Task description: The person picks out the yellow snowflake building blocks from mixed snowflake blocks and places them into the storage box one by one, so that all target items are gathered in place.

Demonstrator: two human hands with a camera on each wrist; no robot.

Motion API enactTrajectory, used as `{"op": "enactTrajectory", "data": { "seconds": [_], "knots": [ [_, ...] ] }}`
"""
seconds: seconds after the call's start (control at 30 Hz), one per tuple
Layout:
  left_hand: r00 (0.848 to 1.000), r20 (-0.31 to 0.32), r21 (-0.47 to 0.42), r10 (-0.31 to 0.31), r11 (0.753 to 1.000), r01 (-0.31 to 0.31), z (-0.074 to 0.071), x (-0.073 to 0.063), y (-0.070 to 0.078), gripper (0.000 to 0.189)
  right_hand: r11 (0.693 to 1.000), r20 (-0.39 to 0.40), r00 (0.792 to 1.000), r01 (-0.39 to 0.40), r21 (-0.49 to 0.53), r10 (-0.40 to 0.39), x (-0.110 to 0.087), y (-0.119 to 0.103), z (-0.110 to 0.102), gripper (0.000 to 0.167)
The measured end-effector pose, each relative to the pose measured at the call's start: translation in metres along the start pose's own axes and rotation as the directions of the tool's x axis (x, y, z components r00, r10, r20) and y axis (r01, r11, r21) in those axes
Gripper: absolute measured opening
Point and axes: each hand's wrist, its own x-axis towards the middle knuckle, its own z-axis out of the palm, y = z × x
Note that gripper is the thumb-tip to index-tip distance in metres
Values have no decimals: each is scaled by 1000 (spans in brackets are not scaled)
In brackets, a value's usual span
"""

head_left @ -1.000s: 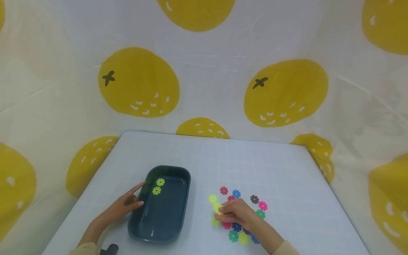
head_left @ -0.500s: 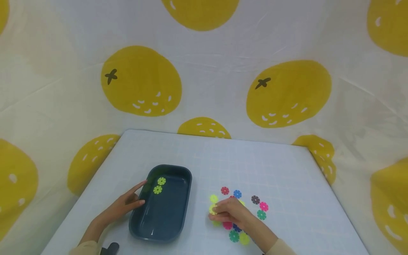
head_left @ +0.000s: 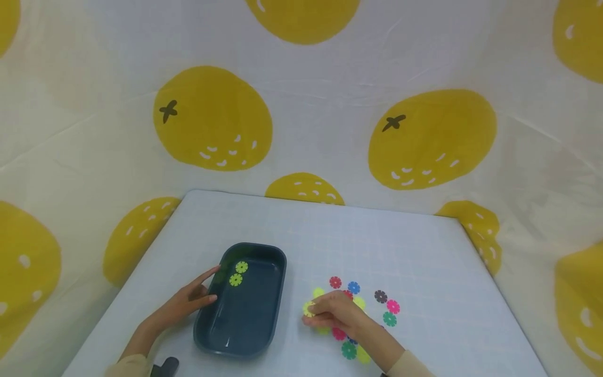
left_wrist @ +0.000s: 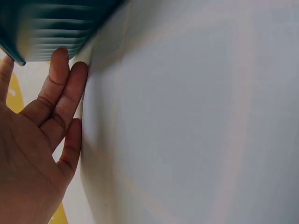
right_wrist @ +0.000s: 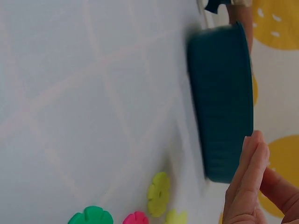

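My right hand [head_left: 338, 310] pinches a yellow notched plastic disc [head_left: 308, 309] between thumb and fingers, a little right of the dark blue-green tray [head_left: 280, 293]. In the right wrist view its fingers [right_wrist: 252, 172] overlap the tray's end, and the held disc is hidden there. Two yellow discs [head_left: 236, 279] lie inside the tray by its far left corner. At the tray's left rim, my left hand [head_left: 188, 301] rests with index fingertip and thumb touching it. Seen from the left wrist, its other fingers [left_wrist: 70, 93] extend loosely beside the tray's ribbed underside.
Loose discs in several colours lie under and around my right hand, among them a green disc [head_left: 389, 319], a dark disc [head_left: 380, 296] and a blue disc [head_left: 354, 287]. A patterned cloth [head_left: 320, 131] hangs behind the table [head_left: 405, 246]. A black object [head_left: 166, 366] shows by the left wrist.
My right hand has moved left toward the tray with the yellow disc, away from the loose discs. My left hand stays at the tray rim. The head view has shifted slightly.
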Motion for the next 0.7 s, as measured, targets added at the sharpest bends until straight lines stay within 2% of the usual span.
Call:
{"op": "enactTrajectory", "data": {
  "seconds": [0.7],
  "knots": [
    [1000,-9,13,1,1000,-1,0,0,1,77,1000,-7,1000,-15,-17,14,10,-6,15,26]
  ]
}}
